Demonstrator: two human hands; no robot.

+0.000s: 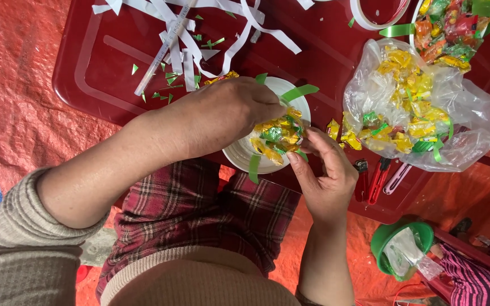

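My left hand [231,110] reaches across a white paper plate [245,156] and presses on a cluster of yellow and green wrapped candies [276,139] that sits on the plate. My right hand [324,170] comes from below right, fingertips pinching the right edge of the same candy cluster. Green tape strips [297,92] stick out around the plate's rim. The plate lies on a dark red plastic table [114,56] over my lap.
A clear plastic bag [421,107] of yellow candies lies at the right, and another candy heap [455,28] at the top right. White paper strips [188,34], a tape roll [370,17], red cutters [370,178], a green bowl [401,246] below right, orange floor cloth [18,102].
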